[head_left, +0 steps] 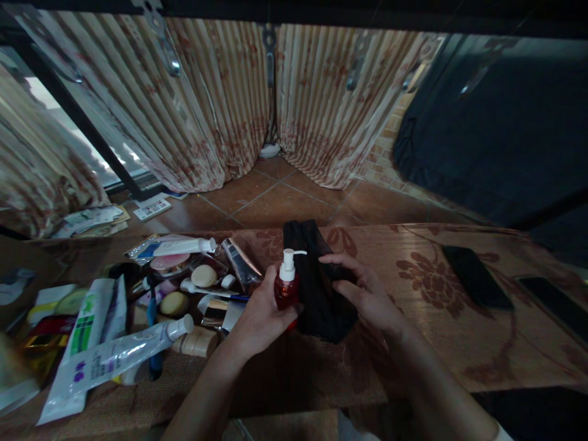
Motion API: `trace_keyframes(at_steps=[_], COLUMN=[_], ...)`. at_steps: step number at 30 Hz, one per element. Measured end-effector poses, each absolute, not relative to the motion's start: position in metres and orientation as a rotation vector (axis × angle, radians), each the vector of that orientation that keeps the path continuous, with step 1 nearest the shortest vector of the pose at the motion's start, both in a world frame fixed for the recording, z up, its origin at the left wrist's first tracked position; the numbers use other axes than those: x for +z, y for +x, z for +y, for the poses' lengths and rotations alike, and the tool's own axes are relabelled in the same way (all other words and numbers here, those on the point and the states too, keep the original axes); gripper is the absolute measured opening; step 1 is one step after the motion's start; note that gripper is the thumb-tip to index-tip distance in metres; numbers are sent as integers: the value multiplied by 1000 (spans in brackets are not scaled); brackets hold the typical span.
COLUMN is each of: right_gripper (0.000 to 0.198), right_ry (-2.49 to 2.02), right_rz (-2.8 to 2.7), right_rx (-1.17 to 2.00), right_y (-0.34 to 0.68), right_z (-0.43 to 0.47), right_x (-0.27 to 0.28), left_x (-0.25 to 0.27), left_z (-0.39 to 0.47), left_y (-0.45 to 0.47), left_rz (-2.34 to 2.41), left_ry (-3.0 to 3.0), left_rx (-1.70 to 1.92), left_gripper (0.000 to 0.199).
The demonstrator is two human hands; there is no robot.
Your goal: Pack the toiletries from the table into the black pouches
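Red pump bottle, fill level unclear from here, is gripped by the left hand between the table's near and far edges; the right hand touches black cloth, pinch uncertain; capped tubes lie toward the left end.

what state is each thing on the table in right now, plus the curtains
Red translucent bottle with white pump head: upright, gripped in the left hand, pump fitted
Black sheer fabric piece: limp and folded, right hand at its side
White plastic tube with purple flower: lying down, cap on
Black rectangular phone: lying flat, screen dark
Brown flower-patterned cloth: spread out
Striped beige curtains: hanging in folds
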State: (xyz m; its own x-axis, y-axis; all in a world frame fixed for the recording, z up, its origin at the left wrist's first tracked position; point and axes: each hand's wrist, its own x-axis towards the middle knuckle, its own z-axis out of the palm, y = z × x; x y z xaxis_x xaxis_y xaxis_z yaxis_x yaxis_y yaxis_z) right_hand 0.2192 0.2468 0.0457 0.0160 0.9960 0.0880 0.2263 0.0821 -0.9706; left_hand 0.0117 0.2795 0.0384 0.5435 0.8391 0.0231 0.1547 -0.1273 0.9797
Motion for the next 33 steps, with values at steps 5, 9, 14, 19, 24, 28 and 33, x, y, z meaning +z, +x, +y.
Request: trace_keyframes(at_steps=[5,9,14,19,24,28,33], right_gripper=[39,38,40,40,40,40,40], right_ry=[-1308,-1289,-1296,-1292,-1304,-1306,-1311], right_rz=[-1388,-1399,-1394,-1394,-1388,-1382,-1388], right_rx=[1006,999,1003,1011,1007,1018,1004], right_y=[219,219,219,219,219,219,219], right_z=[248,248,247,248,248,248,247], right_x=[45,44,44,43,42,42,44], left_x=[37,37,38,37,36,36,36], left_z=[280,281,281,280,280,280,280], left_y=[11,11,11,11,11,11,12], left_rz=[884,886,889,897,870,889,877], left_ry=[1642,1662,1665,1636,1605,1605,1606], left_rx=[735,727,724,738,742,737,741], left_gripper=[56,53,50,55,54,51,51])
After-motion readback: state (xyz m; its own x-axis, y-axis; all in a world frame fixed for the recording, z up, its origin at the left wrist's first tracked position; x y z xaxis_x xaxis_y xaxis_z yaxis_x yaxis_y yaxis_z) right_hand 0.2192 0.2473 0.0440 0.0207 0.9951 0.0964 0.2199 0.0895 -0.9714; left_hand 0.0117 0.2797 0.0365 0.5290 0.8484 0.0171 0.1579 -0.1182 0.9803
